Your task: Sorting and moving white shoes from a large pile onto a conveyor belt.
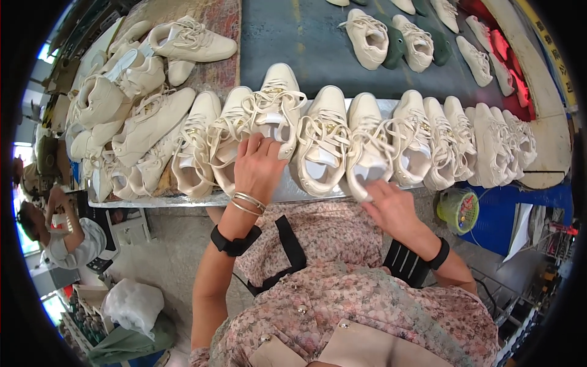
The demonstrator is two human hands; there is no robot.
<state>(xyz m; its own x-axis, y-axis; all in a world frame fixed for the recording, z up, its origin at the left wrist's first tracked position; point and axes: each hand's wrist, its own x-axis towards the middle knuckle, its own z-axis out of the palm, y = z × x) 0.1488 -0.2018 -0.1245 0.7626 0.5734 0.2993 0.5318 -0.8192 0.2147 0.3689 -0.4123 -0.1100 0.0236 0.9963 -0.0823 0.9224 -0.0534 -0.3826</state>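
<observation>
Cream lace-up shoes (pixel 322 122) crowd both sides of your work, one standing between your two hands, while a loose heap of cream shoes (pixel 153 131) fills the table's left end. Your left hand (pixel 260 168) closes around the heel of a cream shoe with gold-toned eyelets (pixel 280 82), its toe jutting past the table's far edge and its side overlapping the left neighbor. Your right hand (pixel 392 208) touches the heel of a second cream lace-up shoe (pixel 364 113) at the near edge; how tightly its fingers close, you cannot tell. The silver-edged table (pixel 287 196) borders a dark green belt (pixel 293 49) carrying more shoes. Below its right end stands a yellow-green plastic basket (pixel 446 207); at far left, a person in grey (pixel 79 244) sits.
</observation>
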